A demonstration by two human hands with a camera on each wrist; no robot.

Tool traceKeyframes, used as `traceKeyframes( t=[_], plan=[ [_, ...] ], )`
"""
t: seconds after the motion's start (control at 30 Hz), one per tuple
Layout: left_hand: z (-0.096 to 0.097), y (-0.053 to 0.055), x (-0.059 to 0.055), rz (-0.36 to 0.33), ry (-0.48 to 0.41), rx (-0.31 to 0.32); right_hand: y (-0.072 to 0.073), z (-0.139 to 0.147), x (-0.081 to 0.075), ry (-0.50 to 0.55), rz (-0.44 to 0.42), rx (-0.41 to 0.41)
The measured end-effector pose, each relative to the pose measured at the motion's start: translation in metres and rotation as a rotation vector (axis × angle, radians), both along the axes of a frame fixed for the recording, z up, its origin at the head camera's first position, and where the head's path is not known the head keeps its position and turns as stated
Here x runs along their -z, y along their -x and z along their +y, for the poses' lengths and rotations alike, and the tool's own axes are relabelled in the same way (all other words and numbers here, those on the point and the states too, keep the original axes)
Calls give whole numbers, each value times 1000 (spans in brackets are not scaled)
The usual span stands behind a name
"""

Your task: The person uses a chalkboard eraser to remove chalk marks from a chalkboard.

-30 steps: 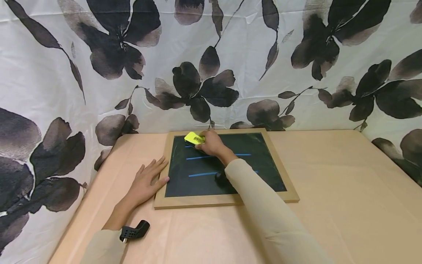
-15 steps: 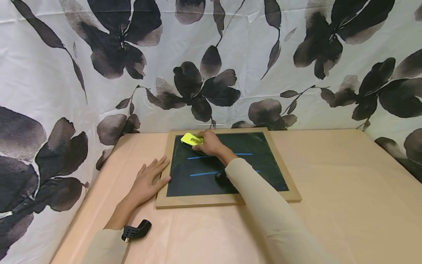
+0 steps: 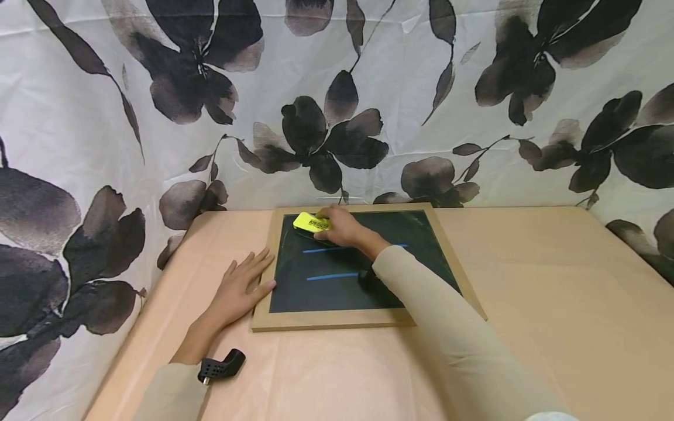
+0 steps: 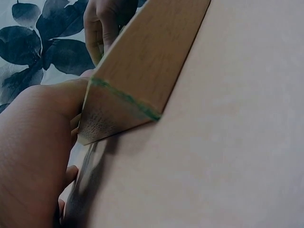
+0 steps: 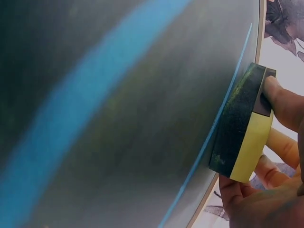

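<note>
A chalkboard [image 3: 316,297] in a pale wooden frame lies on the table, with two blue lines [image 3: 333,276] showing across its dark surface. Near its top left, my right hand [image 3: 344,227] grips a yellow board eraser [image 3: 312,223], thumb on one side and fingers on the other. The eraser's dark felt [image 5: 235,121] faces the board, close beside the thin blue line [image 5: 204,137] in the right wrist view. My left hand [image 3: 239,292] rests with fingers spread at the frame's left edge. In the left wrist view that hand [image 4: 38,137] is beside the frame's corner [image 4: 118,111].
The table [image 3: 532,280] has a smooth peach-coloured covering that reaches past the board on both sides. Behind it hangs a white cloth [image 3: 400,70] with dark flowers. A black wrist camera [image 3: 221,366] sits on my left wrist. My right forearm covers the board's lower right part.
My right hand has moved the eraser slightly left along the board's top. A short blue mark beside it, seen a second ago, no longer shows. My left hand stays at the frame.
</note>
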State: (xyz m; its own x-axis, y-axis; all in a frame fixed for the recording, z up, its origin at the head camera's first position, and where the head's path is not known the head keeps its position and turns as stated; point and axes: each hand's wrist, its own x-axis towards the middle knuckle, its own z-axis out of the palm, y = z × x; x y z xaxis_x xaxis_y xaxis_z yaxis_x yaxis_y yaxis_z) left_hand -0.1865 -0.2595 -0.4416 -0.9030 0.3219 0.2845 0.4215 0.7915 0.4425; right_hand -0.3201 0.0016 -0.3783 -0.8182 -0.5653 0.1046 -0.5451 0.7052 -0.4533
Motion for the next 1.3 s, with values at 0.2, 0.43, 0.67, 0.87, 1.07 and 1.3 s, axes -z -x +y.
traceKeyframes(
  t=[0.2,0.43,0.67,0.87,1.07,1.3],
  plan=[
    [3,0,-1,1,-3,3,3,13,-3,9,-45,1],
    [4,1,-3,-4,6,1,9,37,-5,26,-110,15],
    [5,3,-2,-4,9,7,13,74,-4,37,-160,80],
    [4,3,-1,-2,11,6,15,114,-4,29,-165,131],
    [2,1,-1,-8,8,6,14,157,-1,25,-161,181],
    [1,0,-2,-1,7,10,6,193,3,30,-103,209]
  ],
)
